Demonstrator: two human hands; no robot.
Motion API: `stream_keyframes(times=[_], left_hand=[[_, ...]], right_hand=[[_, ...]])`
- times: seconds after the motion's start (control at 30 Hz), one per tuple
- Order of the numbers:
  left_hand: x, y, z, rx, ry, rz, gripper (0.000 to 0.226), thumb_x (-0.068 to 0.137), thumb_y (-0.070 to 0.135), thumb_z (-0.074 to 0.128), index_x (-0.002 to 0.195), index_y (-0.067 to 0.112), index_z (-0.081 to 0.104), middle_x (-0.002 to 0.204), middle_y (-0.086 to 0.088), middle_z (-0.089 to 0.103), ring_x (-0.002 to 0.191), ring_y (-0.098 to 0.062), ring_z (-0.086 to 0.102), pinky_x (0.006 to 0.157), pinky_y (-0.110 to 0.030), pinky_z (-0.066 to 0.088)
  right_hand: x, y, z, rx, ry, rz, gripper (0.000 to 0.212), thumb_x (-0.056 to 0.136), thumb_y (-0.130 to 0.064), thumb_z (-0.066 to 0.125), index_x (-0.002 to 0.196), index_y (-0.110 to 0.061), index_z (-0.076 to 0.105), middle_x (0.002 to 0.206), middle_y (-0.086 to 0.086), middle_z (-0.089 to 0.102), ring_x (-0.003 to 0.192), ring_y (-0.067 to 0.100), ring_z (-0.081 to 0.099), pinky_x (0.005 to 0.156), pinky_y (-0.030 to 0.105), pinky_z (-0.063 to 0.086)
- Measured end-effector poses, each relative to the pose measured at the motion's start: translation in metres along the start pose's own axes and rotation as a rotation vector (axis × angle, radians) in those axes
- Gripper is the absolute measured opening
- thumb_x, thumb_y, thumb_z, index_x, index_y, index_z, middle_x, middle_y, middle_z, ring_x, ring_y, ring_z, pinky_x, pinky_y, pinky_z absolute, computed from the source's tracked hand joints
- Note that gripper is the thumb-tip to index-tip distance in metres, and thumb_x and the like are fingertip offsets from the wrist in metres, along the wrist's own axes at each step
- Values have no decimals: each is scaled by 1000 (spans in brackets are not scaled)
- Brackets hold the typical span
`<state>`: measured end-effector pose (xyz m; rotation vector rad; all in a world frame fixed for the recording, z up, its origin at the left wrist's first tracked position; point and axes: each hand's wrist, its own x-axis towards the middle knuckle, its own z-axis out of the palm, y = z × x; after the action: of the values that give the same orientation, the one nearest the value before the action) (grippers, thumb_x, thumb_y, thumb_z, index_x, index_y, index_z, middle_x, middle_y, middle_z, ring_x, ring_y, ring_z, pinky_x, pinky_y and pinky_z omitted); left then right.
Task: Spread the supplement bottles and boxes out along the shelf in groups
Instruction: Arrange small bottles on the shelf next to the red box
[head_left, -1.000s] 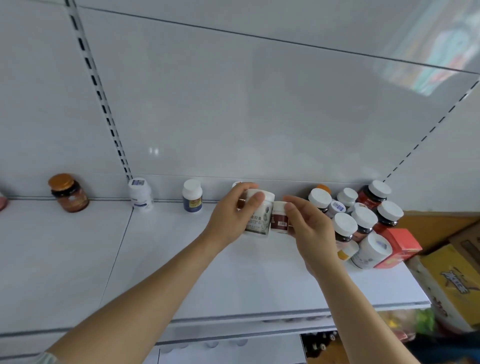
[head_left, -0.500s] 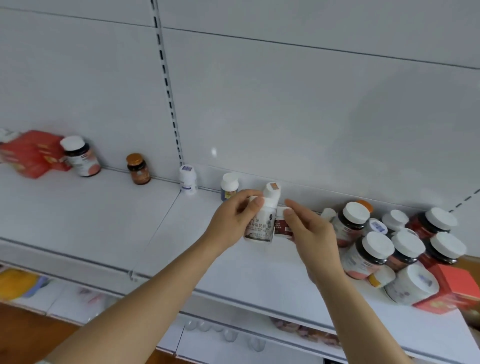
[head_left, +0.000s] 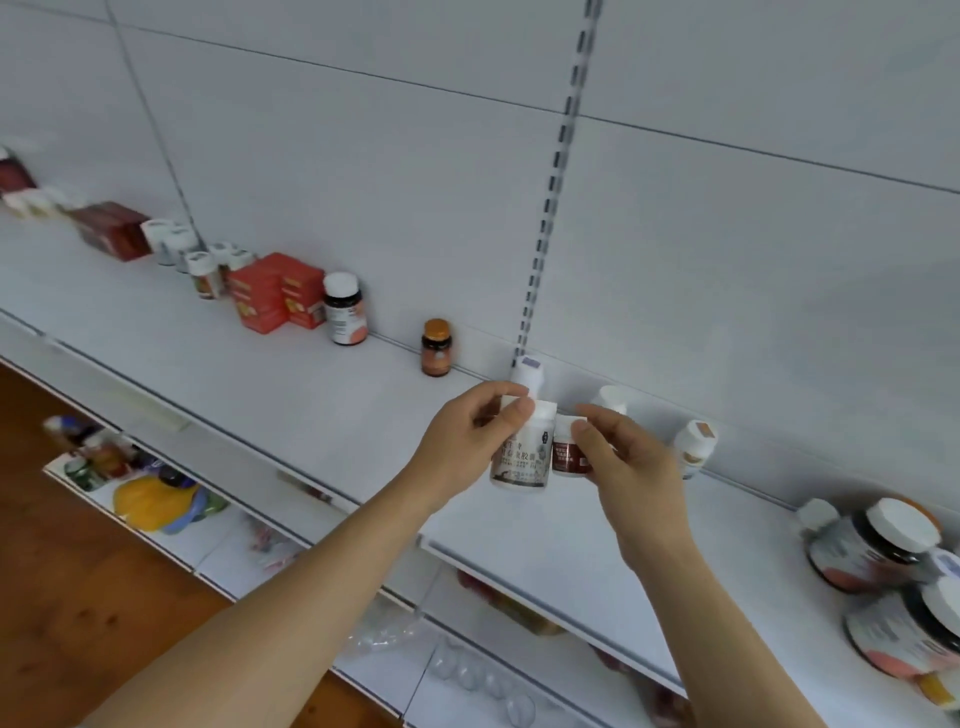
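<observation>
My left hand (head_left: 467, 441) grips a white supplement bottle (head_left: 522, 457) with a pale printed label, held above the white shelf (head_left: 322, 415). Right beside it, my right hand (head_left: 623, 467) pinches a smaller bottle with a brown label (head_left: 567, 451). The two bottles touch side by side. Behind them, single white bottles (head_left: 529, 373) stand along the back wall, one (head_left: 693, 449) to the right of my hands. A crowd of dark, white-capped bottles (head_left: 872, 545) sits at the far right.
Along the shelf to the left stand an amber bottle with an orange cap (head_left: 436, 347), a dark bottle with a white cap (head_left: 344, 309), orange-red boxes (head_left: 275, 291), small white bottles (head_left: 202, 265) and dark red boxes (head_left: 111, 231). A lower shelf (head_left: 156, 499) holds colourful goods.
The view has swung left along the shelf, showing more groups at the left. Both hands keep their bottles side by side and have shifted left past the upright slotted rail.
</observation>
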<state>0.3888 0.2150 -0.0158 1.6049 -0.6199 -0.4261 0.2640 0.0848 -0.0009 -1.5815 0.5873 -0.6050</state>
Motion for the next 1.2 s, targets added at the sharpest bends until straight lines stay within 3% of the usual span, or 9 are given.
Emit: stream_keyframes(times=[0.3, 0.57, 0.8, 1.0, 1.2], left_hand=[[-2, -24, -157, 4, 67, -25, 25, 93, 42, 63, 117, 34, 61, 91, 7, 69, 80, -3, 65, 70, -18, 50], [19, -45, -259, -29, 157, -87, 22, 94, 39, 63, 113, 29, 64, 94, 4, 72, 74, 1, 65, 62, -16, 49], [56, -52, -335, 39, 251, -108, 11, 97, 38, 58, 104, 35, 66, 95, -1, 72, 85, -15, 67, 75, -35, 55], [79, -50, -413, 12, 405, -134, 15, 98, 33, 58, 106, 26, 68, 94, 6, 72, 79, -3, 65, 72, -26, 55], [89, -68, -490, 34, 473, -127, 14, 97, 36, 58, 105, 30, 68, 93, 8, 72, 81, -4, 65, 76, -31, 54]], right_hand=[[-11, -10, 157, -22, -50, -28, 15, 93, -20, 66, 101, -30, 74, 88, -10, 75, 80, 7, 69, 79, 33, 56], [17, -16, 264, -41, -133, 6, 14, 90, -18, 71, 101, -25, 75, 90, -9, 77, 85, 11, 72, 88, 42, 58], [79, -22, 350, -18, -252, -38, 14, 89, -17, 71, 100, -26, 75, 92, -9, 77, 89, 12, 72, 88, 43, 58], [117, -31, 430, 18, -345, -67, 10, 89, -14, 71, 92, -23, 75, 84, -5, 75, 80, 15, 70, 86, 50, 58], [131, -35, 510, -56, -396, -117, 9, 88, -17, 72, 95, -23, 74, 84, -7, 75, 78, 10, 69, 83, 39, 58]])
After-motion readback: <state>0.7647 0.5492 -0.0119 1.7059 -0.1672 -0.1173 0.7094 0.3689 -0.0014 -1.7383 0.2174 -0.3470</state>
